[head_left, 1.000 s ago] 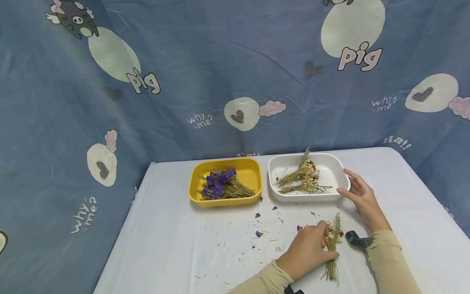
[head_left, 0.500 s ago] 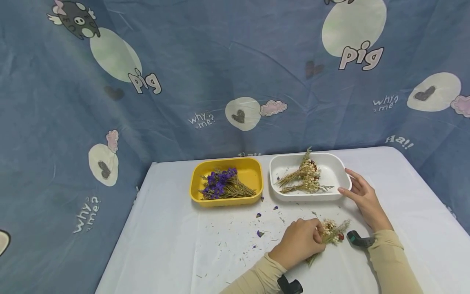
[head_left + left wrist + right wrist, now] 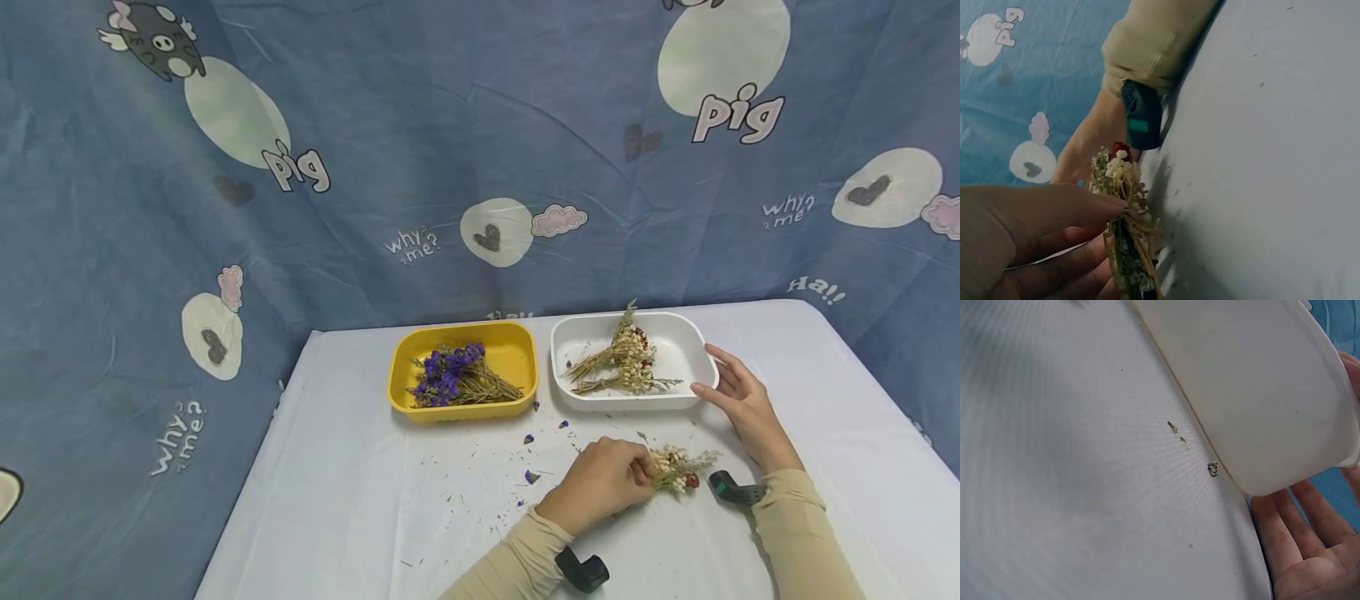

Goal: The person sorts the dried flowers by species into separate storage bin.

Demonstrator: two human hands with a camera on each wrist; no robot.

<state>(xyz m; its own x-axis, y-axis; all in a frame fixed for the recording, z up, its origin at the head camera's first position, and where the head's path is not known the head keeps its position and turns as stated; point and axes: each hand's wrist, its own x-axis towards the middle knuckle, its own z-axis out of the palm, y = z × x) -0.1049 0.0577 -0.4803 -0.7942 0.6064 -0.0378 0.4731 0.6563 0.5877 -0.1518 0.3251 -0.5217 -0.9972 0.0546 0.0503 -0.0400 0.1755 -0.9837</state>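
Note:
In the head view my left hand [image 3: 603, 483] pinches a small bunch of dried flowers [image 3: 678, 469] just above the table, its blossoms pointing right. The left wrist view shows the thumb pressed across the tied stems; cream and red blossoms of the bunch [image 3: 1124, 172] stick out beyond it. My right hand [image 3: 746, 408] holds the right end of a white tray [image 3: 637, 403], thumb at the front corner and fingers along the side. Two similar dried bunches [image 3: 618, 358] lie inside that tray. In the right wrist view, fingers [image 3: 1304, 525] reach round the tray's end.
Left of the white tray stands a yellow tray [image 3: 461, 412] with purple dried flowers [image 3: 450, 375]. Fallen purple petals [image 3: 532, 477] and plant bits are scattered over the white tablecloth [image 3: 337, 500]. A blue printed cloth [image 3: 375, 150] hangs behind the table.
My left hand has picked up the bunch, which lay upright in view, turned its blossoms to the right, and shifted slightly left. The right hand stays at the white tray.

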